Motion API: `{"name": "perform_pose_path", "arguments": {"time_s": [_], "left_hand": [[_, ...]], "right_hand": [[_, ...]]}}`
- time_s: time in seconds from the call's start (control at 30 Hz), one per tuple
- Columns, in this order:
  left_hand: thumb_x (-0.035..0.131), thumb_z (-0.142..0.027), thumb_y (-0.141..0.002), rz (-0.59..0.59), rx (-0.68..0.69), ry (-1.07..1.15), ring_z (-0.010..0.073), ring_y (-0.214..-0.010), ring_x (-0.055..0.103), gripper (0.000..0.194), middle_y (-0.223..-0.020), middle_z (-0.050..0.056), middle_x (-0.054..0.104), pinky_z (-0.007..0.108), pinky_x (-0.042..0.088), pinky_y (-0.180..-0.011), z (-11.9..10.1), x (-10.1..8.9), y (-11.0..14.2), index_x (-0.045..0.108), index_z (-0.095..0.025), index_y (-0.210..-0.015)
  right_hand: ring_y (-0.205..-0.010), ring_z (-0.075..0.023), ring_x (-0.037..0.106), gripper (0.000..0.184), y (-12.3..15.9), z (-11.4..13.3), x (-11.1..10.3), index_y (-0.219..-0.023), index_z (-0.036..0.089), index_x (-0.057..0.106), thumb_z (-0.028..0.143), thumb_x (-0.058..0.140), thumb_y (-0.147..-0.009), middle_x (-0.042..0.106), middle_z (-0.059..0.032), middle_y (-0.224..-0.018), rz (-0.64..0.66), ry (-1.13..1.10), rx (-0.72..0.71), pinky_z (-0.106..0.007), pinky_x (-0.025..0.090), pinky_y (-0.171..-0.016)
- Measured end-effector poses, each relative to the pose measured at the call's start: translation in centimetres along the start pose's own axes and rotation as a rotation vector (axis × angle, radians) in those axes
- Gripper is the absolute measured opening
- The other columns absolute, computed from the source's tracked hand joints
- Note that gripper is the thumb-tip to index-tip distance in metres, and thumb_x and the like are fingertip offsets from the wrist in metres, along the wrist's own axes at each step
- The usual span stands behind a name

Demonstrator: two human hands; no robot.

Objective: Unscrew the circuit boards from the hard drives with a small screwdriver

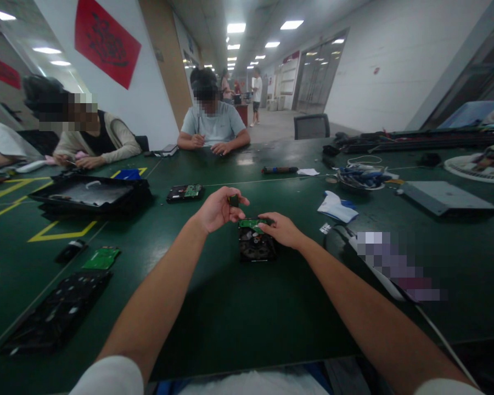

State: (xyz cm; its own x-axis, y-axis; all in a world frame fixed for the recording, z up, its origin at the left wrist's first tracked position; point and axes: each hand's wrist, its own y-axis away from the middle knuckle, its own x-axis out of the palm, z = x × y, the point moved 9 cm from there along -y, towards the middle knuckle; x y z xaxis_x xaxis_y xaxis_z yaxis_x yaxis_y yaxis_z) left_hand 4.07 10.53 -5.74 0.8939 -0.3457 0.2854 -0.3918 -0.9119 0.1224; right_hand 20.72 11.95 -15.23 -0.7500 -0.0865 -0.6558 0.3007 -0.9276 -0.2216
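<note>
A black hard drive (256,248) lies flat on the dark green table (239,307), with a green circuit board (251,224) along its far edge. My right hand (283,230) rests on that far edge, fingers curled over the green board. My left hand (219,209) hovers just above and to the left of the drive, pinching a small dark part (234,201) between thumb and fingers.
Another hard drive (185,192) lies farther back. Black trays (91,196) sit left, a loose green board (102,258) and a black tray (57,315) near left. Cables (360,176), white cloth (336,207) and a grey box (444,196) lie right. Two people sit at the far side.
</note>
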Motion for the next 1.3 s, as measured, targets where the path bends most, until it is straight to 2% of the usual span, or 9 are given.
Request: {"name": "perform_pose_path", "arguments": {"time_s": [0.13, 0.27, 0.47, 0.63, 0.83, 0.97, 1.1, 1.2, 1.3], "left_hand": [[0.056, -0.036, -0.077, -0.065, 0.065, -0.1, 0.016, -0.051, 0.069, 0.02, -0.087, 0.006, 0.069, 0.022, 0.038, -0.039, -0.7, -1.5, -0.4, 0.058, -0.016, -0.08], [0.051, -0.035, -0.081, -0.14, 0.125, -0.207, 0.015, -0.048, 0.067, 0.027, -0.086, 0.005, 0.064, 0.023, 0.037, -0.037, -1.2, -2.7, -0.5, 0.065, -0.013, -0.089], [0.049, -0.035, -0.086, -0.161, 0.16, -0.363, 0.0134, -0.044, 0.064, 0.031, -0.089, 0.006, 0.063, 0.024, 0.033, -0.036, -1.8, -2.4, -0.2, 0.07, -0.012, -0.094], [0.051, -0.034, -0.089, -0.238, 0.185, -0.44, 0.0117, -0.046, 0.063, 0.032, -0.09, 0.008, 0.064, 0.023, 0.036, -0.04, -2.3, -2.3, 0.3, 0.073, -0.013, -0.099], [0.055, -0.031, -0.087, -0.246, 0.147, -0.244, 0.0112, -0.048, 0.063, 0.027, -0.084, 0.005, 0.064, 0.021, 0.039, -0.04, -1.7, -3.0, -0.1, 0.07, -0.012, -0.098], [0.051, -0.028, -0.087, -0.25, 0.044, -0.008, 0.013, -0.046, 0.062, 0.016, -0.076, 0.004, 0.066, 0.021, 0.041, -0.038, -0.6, -3.2, -0.6, 0.061, -0.015, -0.087], [0.048, -0.031, -0.091, -0.243, -0.021, 0.141, 0.0124, -0.047, 0.063, 0.022, -0.072, 0.004, 0.067, 0.019, 0.042, -0.038, 0.1, -2.6, -0.7, 0.059, -0.015, -0.08], [0.049, -0.033, -0.092, -0.201, -0.038, 0.159, 0.011, -0.047, 0.062, 0.027, -0.07, 0.004, 0.065, 0.018, 0.043, -0.039, 0.3, -2.0, -0.7, 0.064, -0.013, -0.082], [0.05, -0.035, -0.093, -0.159, -0.014, 0.057, 0.011, -0.047, 0.061, 0.032, -0.073, 0.003, 0.062, 0.02, 0.044, -0.041, 0.1, -2.0, -0.7, 0.071, -0.011, -0.097]], "right_hand": [[-0.078, -0.0143, 0.058, 0.04, 0.0, 0.1, -0.1, -0.13, 0.018, 0.069, 0.038, 0.066, -0.095, 0.068, -0.0106, -0.119, 0.006, 0.011, -0.003, -0.032, 0.049, -0.078], [-0.075, -0.0136, 0.057, 0.041, 0.0, 0.1, -0.1, -0.131, 0.017, 0.068, 0.037, 0.066, -0.095, 0.067, -0.0115, -0.12, 0.005, 0.019, -0.008, -0.032, 0.049, -0.078], [-0.075, -0.0141, 0.057, 0.04, 0.1, 0.1, -0.1, -0.13, 0.017, 0.068, 0.037, 0.066, -0.095, 0.068, -0.0115, -0.12, 0.003, 0.003, 0.004, -0.032, 0.05, -0.077], [-0.075, -0.0135, 0.057, 0.04, 0.2, 0.2, -0.1, -0.131, 0.018, 0.068, 0.038, 0.065, -0.096, 0.067, -0.0112, -0.123, 0.02, 0.007, 0.012, -0.032, 0.049, -0.076], [-0.076, -0.0138, 0.058, 0.04, 0.1, 0.1, -0.1, -0.13, 0.018, 0.068, 0.037, 0.066, -0.096, 0.067, -0.0111, -0.123, 0.013, 0.02, 0.012, -0.032, 0.049, -0.077], [-0.074, -0.0134, 0.057, 0.04, 0.1, 0.1, 0.0, -0.13, 0.017, 0.068, 0.036, 0.065, -0.096, 0.067, -0.0112, -0.121, 0.009, 0.021, 0.011, -0.032, 0.049, -0.075], [-0.075, -0.0134, 0.058, 0.041, 0.1, 0.2, 0.0, -0.131, 0.016, 0.067, 0.036, 0.065, -0.096, 0.066, -0.0121, -0.124, 0.011, 0.012, 0.007, -0.032, 0.05, -0.077], [-0.076, -0.0139, 0.059, 0.04, 0.1, 0.2, -0.1, -0.131, 0.017, 0.068, 0.036, 0.066, -0.095, 0.067, -0.0118, -0.124, 0.004, 0.002, 0.008, -0.033, 0.05, -0.078], [-0.077, -0.0146, 0.059, 0.04, 0.2, 0.2, -0.1, -0.13, 0.017, 0.069, 0.036, 0.066, -0.095, 0.067, -0.0116, -0.122, 0.001, -0.005, 0.013, -0.033, 0.051, -0.079]]}}
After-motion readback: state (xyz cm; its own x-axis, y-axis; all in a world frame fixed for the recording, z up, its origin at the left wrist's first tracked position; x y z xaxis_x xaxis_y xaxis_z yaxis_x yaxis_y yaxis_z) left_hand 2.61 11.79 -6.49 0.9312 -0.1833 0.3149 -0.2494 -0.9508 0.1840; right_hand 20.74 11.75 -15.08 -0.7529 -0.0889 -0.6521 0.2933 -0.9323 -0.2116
